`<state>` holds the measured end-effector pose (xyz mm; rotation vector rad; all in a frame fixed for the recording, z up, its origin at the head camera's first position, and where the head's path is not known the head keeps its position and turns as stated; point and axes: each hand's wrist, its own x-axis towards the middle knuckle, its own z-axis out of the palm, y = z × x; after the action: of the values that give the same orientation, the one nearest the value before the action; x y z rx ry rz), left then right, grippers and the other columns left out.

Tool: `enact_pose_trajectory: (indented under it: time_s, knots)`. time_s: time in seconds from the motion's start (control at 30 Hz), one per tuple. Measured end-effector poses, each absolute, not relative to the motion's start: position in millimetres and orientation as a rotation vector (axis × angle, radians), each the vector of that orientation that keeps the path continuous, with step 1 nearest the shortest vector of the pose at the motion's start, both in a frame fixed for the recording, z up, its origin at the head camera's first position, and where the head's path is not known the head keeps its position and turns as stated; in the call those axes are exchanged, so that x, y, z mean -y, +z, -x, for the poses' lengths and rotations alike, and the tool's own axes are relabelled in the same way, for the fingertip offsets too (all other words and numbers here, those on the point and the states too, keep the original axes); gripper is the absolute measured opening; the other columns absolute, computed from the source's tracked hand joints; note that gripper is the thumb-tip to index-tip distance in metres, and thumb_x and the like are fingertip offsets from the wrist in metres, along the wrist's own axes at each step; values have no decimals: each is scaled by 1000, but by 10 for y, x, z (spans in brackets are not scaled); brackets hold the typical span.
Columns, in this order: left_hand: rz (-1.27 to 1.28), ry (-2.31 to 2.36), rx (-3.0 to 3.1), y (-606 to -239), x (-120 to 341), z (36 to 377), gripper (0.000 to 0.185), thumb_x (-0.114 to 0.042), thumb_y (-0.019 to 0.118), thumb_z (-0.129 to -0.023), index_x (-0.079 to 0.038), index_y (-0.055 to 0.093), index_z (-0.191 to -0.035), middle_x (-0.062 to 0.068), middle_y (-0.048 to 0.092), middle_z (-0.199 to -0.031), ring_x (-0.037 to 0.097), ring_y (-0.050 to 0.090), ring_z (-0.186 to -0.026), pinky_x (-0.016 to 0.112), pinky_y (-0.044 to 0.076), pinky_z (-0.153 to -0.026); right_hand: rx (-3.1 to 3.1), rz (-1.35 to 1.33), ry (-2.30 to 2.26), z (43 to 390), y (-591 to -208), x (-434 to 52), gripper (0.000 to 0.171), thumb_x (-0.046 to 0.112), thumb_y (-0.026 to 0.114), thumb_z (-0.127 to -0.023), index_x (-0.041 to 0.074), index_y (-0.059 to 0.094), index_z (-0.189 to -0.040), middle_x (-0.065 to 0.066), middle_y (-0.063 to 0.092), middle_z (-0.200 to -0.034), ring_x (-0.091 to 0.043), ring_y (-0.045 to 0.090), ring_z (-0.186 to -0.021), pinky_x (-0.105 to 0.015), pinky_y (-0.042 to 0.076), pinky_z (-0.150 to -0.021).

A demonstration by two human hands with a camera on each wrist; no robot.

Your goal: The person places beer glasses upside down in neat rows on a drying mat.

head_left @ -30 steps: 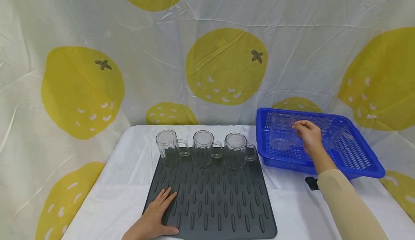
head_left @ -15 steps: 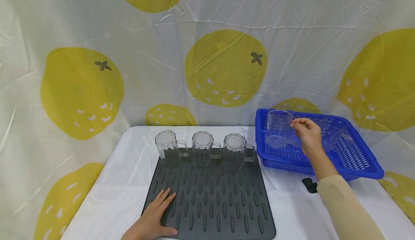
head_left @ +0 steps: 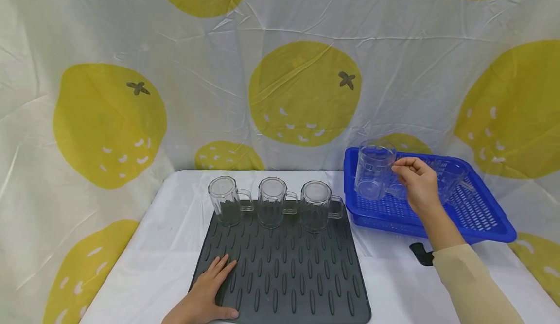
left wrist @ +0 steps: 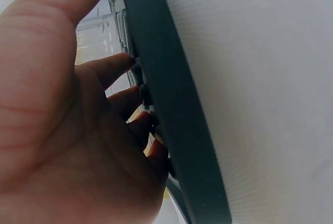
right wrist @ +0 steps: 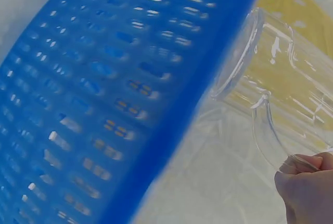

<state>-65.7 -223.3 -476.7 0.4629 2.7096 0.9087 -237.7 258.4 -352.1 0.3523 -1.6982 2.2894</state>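
Head view shows the right hand [head_left: 419, 183] pinching the handle of a clear mug [head_left: 373, 169], fingers curled round it, so the mug hangs tilted just above the left end of the blue basket [head_left: 490, 217]. Holding it by the handle keeps the fingers off the rim; in the right wrist view the mug [right wrist: 281, 78] lies up and to one side of the fingertips [right wrist: 302, 164], mouth toward the basket wall. More clear mugs lie in the basket behind the hand. The left hand [head_left: 209, 292] rests flat, fingers straight, on the near left corner of the dark ribbed mat [head_left: 288, 270], probably to steady it on the bench [head_left: 144, 270]. Three mugs [head_left: 272, 202] stand mouth down in a row along the mat's far edge, well apart from the held one.
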Motion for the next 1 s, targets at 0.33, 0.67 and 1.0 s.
enact_pose_trajectory:
  time_s: [0.33, 0.67, 1.0]
  knots:
    - [-473, 924, -2733, -4760, 2241, 646, 109, -54, 82, -70, -3, 31, -152, 25, 19, -157, 52, 12, -141, 77, 20, -97, 1625, -536, 2330, 2269, -3369, -2453, 21, -11, 53, -95, 5, 67, -89, 0, 62, -78, -12, 40, -62, -21, 36, -57]
    - [-467, 932, -2704, -4743, 2246, 647, 108, -54, 81, -71, -4, 30, -153, 26, 18, -157, 53, 11, -141, 78, 18, -97, 1580, -607, 2425, 2120, -3259, -2368, 21, -10, 50, -97, 3, 65, -91, -3, 59, -81, -13, 40, -62, -21, 38, -58]
    - [-467, 932, -2706, -4739, 2237, 642, 109, -54, 81, -71, -3, 30, -152, 26, 19, -157, 52, 11, -141, 78, 19, -97, 1575, -686, 2427, 1937, -3133, -2236, 27, -14, 45, -96, 2, 65, -91, -2, 54, -73, -13, 40, -62, -22, 36, -59]
